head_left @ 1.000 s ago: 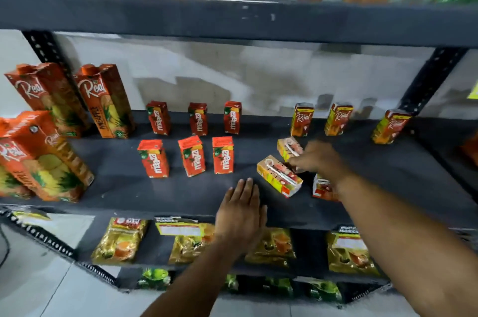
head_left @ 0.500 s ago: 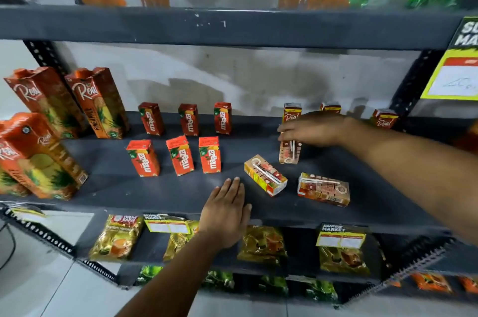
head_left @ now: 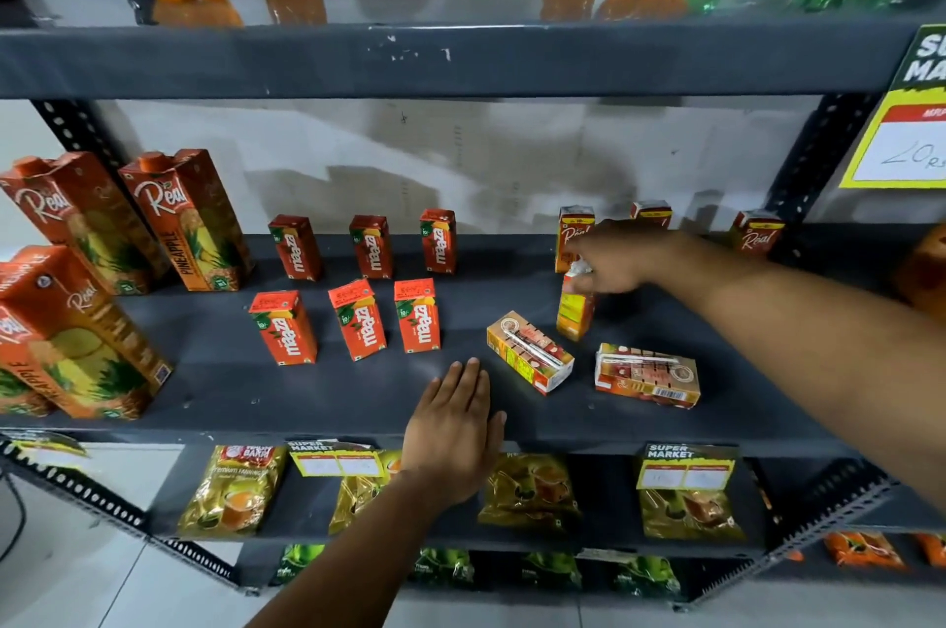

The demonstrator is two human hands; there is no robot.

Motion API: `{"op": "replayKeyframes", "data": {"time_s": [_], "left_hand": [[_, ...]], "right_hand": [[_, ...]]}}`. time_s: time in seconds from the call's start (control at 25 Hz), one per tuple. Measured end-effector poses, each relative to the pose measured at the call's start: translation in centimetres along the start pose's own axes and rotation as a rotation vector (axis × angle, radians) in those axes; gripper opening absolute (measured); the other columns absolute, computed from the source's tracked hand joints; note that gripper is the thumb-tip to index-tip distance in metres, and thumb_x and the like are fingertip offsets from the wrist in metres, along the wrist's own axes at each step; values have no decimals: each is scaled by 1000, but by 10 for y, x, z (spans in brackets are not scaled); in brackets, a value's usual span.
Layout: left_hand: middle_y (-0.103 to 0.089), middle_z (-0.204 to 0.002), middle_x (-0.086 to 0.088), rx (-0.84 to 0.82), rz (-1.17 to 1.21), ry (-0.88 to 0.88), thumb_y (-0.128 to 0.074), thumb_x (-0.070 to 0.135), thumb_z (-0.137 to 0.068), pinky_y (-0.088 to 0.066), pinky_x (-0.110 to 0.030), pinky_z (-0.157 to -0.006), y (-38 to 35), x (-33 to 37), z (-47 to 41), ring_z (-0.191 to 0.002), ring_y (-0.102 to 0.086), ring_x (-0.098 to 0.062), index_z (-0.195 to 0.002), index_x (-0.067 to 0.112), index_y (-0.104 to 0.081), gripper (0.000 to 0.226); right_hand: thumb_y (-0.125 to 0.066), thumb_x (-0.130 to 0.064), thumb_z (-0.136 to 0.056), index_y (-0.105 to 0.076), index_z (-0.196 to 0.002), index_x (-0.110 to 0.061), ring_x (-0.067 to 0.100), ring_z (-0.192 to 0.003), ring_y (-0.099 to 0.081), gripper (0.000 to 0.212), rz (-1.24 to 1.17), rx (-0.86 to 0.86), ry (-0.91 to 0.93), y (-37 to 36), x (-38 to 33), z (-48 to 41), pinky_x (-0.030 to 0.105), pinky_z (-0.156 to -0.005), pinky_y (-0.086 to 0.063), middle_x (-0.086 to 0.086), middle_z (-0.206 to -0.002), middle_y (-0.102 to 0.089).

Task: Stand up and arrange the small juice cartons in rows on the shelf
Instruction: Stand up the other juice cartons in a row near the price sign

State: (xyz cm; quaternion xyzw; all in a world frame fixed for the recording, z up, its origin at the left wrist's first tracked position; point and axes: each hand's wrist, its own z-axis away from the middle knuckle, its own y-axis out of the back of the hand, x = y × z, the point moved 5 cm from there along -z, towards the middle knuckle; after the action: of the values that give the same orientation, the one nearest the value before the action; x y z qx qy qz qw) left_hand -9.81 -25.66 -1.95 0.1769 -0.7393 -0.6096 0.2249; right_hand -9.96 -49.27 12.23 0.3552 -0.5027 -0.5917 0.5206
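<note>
Right hand (head_left: 614, 258), right of centre frame, fingers closed on the top of a small upright carton (head_left: 574, 315) standing on the dark shelf (head_left: 205, 386); two more cartons lie flat just below it, one angled (head_left: 530, 352), one lower right (head_left: 647, 375); left hand (head_left: 453, 433) rests flat at the shelf's front edge, fingers spread, holding nothing; six red cartons (head_left: 358, 320) stand in two rows at centre left.

One head-worn wide view, close in, looking forward and slightly down onto the dark shelf (head_left: 215, 386) front
</note>
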Motion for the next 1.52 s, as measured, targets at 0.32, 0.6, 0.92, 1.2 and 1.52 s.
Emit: {"op": "replayKeyframes", "data": {"time_s": [0.32,0.6,0.92,1.2,1.52], "left_hand": [[-11,-159,-9,-30,-13,21,-13,48,-96,-4,-37,-119,-3,-1,-1,-146,-3,-23,-148,10,-15,64],[-17,-158,-9,-8,12,29,-17,47,-97,-7,-36,-117,-1,0,0,-146,-10,-23,-147,9,-23,63],[-24,-156,-14,8,-12,-26,-25,48,-96,-9,-37,-116,5,-2,-5,-144,-17,-27,-145,6,-27,65],[-15,-159,-10,21,-11,-26,-24,49,-97,-1,-33,-115,4,-3,-4,-146,-7,-23,-148,8,-19,65],[-21,-157,-11,30,3,-26,-28,49,-97,-7,-35,-115,4,-3,-5,-145,-14,-25,-146,7,-25,64]], "right_hand": [[-19,-85,-75,-60,-84,-17,20,-71,-57,80,-40,181,-357,-15,-2,10,34,-66,-48,4,-78,-62],[-67,-63,-71,-43,-135,-21,18,-108,-55,80,-661,-49,-192,-55,53,78,31,-84,-44,1,-129,-55],[-83,-47,-55,-59,-90,-38,7,-84,-57,44,-524,37,-288,-102,70,114,31,-72,-49,-13,-96,-60],[-66,-54,-44,-49,-80,-37,10,-79,-55,44,-233,-25,-305,-77,77,105,31,-62,-46,-13,-87,-54],[-77,-50,-57,-56,-104,-31,15,-88,-56,54,-264,-118,-216,-103,48,94,35,-75,-51,-6,-99,-58]]}}
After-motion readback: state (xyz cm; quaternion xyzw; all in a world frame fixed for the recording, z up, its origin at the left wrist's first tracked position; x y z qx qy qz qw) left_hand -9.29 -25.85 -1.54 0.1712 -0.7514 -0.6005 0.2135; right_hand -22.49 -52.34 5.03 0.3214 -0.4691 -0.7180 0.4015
